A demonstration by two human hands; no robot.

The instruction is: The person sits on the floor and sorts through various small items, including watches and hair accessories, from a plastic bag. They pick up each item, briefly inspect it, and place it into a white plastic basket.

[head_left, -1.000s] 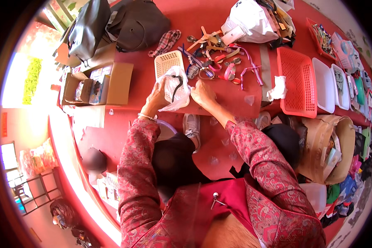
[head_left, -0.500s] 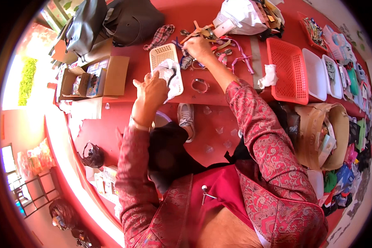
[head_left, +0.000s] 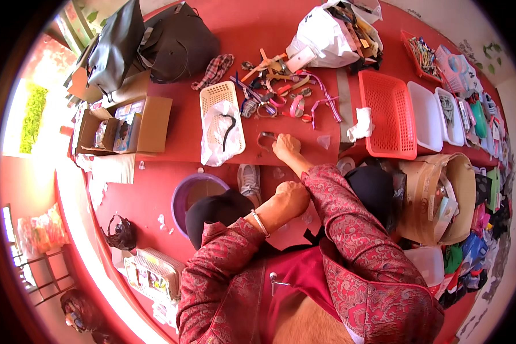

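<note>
Near the table's front edge my right hand (head_left: 287,148) is closed, its fingertips at a wristwatch (head_left: 264,140) with a looped strap, partly covered by them. My left hand (head_left: 290,199) is curled in front of my chest beside my right sleeve (head_left: 333,198); its fingertips are hidden. To the left of the watch stands a cream plastic basket (head_left: 241,123), with a white plastic bag (head_left: 212,137) and a black strap (head_left: 229,133) in it. Beyond the watch lies a tangled pile of watches and coloured straps (head_left: 278,86).
At the right are a red basket (head_left: 386,114), a white tray (head_left: 426,117) and a crumpled white cloth (head_left: 362,124). Black bags (head_left: 180,43) and an open cardboard box (head_left: 155,124) stand at the left. Below the table sits a purple bucket (head_left: 179,198).
My left hand has left the plastic bag and drawn back to beside my right sleeve. My right hand has come from the strap pile to the wristwatch. The view has tilted.
</note>
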